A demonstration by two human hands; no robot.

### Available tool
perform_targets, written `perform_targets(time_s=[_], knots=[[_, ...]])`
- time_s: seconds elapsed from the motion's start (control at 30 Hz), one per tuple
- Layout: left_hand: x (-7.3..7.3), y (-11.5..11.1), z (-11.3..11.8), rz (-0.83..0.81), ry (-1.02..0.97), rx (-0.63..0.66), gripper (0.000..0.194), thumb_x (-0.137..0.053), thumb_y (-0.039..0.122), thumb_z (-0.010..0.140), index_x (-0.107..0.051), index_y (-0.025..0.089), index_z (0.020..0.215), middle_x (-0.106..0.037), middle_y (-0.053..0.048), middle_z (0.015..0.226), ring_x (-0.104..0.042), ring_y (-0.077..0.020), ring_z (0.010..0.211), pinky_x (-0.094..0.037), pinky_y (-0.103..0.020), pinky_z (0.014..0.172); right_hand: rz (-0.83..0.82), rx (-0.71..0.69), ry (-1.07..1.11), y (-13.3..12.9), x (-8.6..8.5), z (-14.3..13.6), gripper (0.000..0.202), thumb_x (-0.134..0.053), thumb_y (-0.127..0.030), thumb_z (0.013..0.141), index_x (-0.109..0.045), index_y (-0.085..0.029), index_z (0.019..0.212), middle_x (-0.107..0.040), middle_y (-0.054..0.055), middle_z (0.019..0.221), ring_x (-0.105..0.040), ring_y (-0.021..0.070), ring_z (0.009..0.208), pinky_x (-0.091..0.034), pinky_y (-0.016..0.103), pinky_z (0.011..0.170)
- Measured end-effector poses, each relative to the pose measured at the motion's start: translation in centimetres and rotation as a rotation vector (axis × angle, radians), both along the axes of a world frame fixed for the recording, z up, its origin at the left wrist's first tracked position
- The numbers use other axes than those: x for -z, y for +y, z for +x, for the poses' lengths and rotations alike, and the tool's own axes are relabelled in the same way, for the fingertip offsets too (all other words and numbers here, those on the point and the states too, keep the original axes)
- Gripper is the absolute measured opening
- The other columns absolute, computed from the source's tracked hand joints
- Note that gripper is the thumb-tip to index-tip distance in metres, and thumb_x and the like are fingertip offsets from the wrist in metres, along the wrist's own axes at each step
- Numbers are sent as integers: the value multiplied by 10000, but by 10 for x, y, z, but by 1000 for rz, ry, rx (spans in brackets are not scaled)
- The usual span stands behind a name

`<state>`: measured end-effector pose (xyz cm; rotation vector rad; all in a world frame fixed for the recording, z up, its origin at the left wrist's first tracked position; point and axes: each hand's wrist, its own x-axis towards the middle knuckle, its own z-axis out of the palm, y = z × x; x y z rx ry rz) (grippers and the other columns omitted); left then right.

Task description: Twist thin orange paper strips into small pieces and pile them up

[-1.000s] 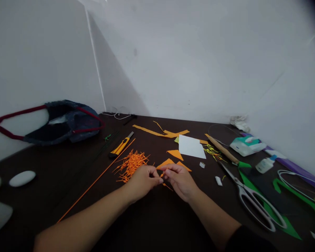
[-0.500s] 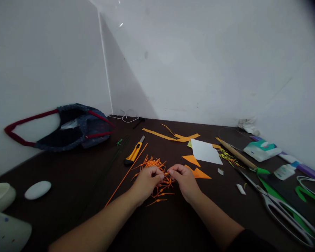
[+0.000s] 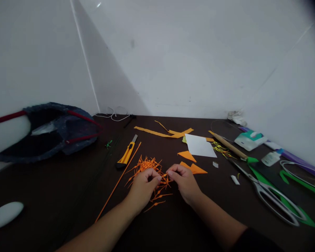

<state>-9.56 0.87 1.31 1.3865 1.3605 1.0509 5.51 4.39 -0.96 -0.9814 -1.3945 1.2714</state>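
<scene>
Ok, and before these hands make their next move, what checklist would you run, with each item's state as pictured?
1. Left hand and right hand both in view: ok.
2. Thin orange strip pinched securely: cannot tell; it shows between the fingertips, with similar strips right behind.
3. Thin orange bulged strips all gathered in one heap: not ok; a few lie loose on the near side.
4. Yellow-and-black plastic cutter away from the hands: ok, beyond the left hand.
5. Large metal scissors with pale handles away from the hands: ok, off to the right.
6. Long thin orange rod clear of the left forearm: cannot tell.
</scene>
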Motion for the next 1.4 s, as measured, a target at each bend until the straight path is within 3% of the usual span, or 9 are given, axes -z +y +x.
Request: perform_targets(time_s=[0.27, 0.73, 1.07, 1.4], knots=[[0, -4, 9, 137, 152, -10, 135, -503, 255, 725, -544, 171, 627, -530, 20, 595, -478, -128, 587, -371, -235, 569, -50, 38, 158, 0, 11, 2, 102, -606, -247, 682, -573, -170, 625, -497, -38, 555, -415, 98, 527, -338, 232, 536], [-1, -7, 16, 429, 399, -105, 130, -494, 125, 670, -516, 174, 552, -519, 9, 582, -482, -124, 570, -376, -235, 563, -79, 76, 251, -8, 9, -5, 166, -587, -223, 681, -479, -173, 565, -408, -64, 494, -340, 87, 490, -268, 229, 493], [8, -6, 10, 791, 565, -6, 168, -464, 98, 724, -493, 160, 570, -490, -5, 577, -451, -130, 580, -359, -254, 563, -224, 68, 408, -19, -1, -11, 228, -593, -204, 652, -418, -176, 509, -365, -76, 437, -288, 74, 450, -248, 235, 479], [8, -8, 4, 909, 713, 39, 150, -470, 140, 785, -541, 159, 655, -562, -19, 625, -484, -138, 618, -377, -285, 614, -228, 129, 244, -16, 2, -9, 254, -597, -258, 661, -412, -177, 506, -347, -76, 439, -286, 68, 432, -264, 235, 465]])
